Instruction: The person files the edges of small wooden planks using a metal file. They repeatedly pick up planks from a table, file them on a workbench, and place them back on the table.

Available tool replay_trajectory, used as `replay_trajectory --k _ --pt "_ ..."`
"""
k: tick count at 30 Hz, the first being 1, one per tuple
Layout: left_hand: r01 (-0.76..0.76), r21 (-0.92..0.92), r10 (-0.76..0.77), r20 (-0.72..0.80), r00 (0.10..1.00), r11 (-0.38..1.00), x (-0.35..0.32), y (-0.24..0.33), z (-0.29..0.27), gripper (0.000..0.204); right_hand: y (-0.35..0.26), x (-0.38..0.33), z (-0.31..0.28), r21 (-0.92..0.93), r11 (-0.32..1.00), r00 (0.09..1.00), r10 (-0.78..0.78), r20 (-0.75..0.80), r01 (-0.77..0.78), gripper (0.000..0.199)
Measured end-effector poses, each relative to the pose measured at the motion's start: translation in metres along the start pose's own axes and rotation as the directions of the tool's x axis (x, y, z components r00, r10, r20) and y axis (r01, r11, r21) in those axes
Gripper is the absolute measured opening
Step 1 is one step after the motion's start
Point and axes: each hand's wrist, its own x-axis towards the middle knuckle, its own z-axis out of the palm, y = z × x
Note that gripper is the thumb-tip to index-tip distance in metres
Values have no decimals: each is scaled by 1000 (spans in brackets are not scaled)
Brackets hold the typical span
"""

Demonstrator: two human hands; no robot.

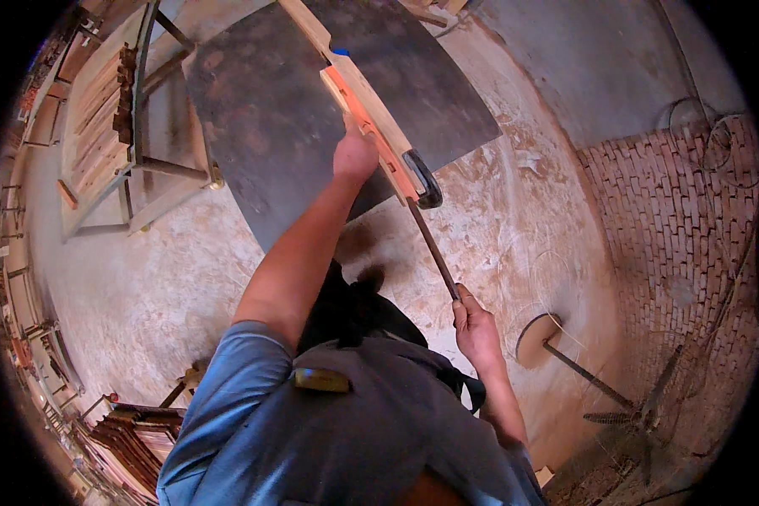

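My left hand is closed around the near part of a long wooden piece. A pale wooden bar runs away over the table, with an orange-toned notched strip along its left side. A black curved piece sits at the bar's near end. Lower right, my right hand grips the near end of a long, narrow dark rod, thumb along it. The rod's far tip meets the near end of the orange strip; whether it enters the wood I cannot tell. A small blue spot shows beside the bar.
Beneath the wood is a dark tabletop. A wooden rack with planks stands left. Stacked frames lie lower left. At right are a pedestal fan with a round base, loose cables and a brick wall.
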Motion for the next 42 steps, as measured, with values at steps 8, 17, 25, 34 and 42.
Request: replay_trajectory --k 8,17,25,34,42 --pt "-11 5 11 -7 1000 1000 18 -5 -3 75 -8 10 2 -43 998 999 -52 -8 52 36" --pt "-36 -4 36 -37 999 999 27 -4 -8 76 -25 20 -4 -40 998 999 -41 22 42 35" --pt "-8 -13 8 -22 1000 1000 34 -8 -9 75 -23 24 -2 -26 998 998 -53 27 54 35" --pt "20 -15 -20 -23 1000 1000 36 -5 -13 73 -22 26 3 -46 995 996 -92 -12 92 36" --pt "-26 0 26 -52 998 1000 51 -12 -14 73 -41 33 1 -63 995 997 -77 5 77 34"
